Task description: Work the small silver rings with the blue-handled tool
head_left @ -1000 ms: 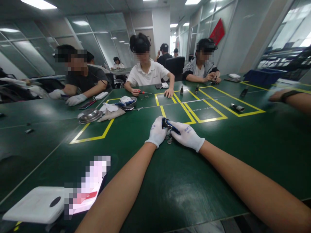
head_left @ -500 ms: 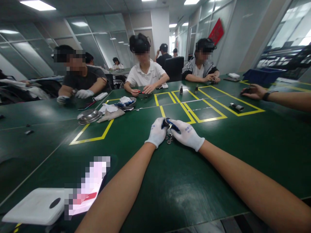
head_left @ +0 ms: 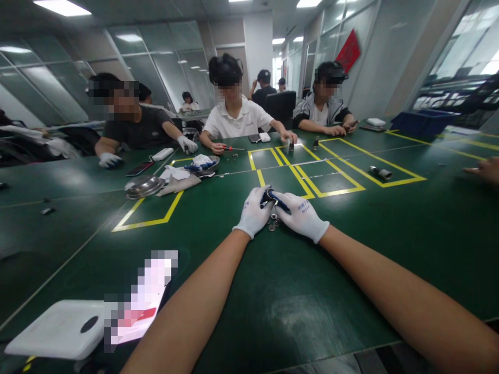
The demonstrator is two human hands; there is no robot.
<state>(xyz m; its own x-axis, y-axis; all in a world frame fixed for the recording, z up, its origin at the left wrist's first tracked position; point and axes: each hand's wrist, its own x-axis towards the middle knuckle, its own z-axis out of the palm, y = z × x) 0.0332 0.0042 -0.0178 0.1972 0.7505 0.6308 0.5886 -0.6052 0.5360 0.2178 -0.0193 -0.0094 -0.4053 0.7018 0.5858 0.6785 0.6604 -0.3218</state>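
White work gloves with blue palms cover both of my hands, which meet over the green table. My left hand (head_left: 252, 212) is closed around a small dark round part with a shiny metal rim (head_left: 269, 195). From the other side, my right hand (head_left: 300, 209) is closed with its fingers against the same part. Its exact kind is hard to make out, since the gloves cover most of it. Just below my fingers, several small round metal pieces (head_left: 272, 227) lie on the table, partly hidden by the right glove.
Yellow tape frames (head_left: 335, 192) mark the green table (head_left: 296, 306). A metal bowl (head_left: 143, 187) and cloths (head_left: 177, 182) lie left. A phone (head_left: 142, 306) and white box (head_left: 54, 330) sit near my left forearm. A dark metal cylinder (head_left: 381, 172) lies right; co-workers sit opposite.
My hands stay together, with the held part turned slightly. Opposite, a co-worker's hand has reached a small dark cylinder. Another person's hand at right has drawn back, and a gloved hand at left has moved.
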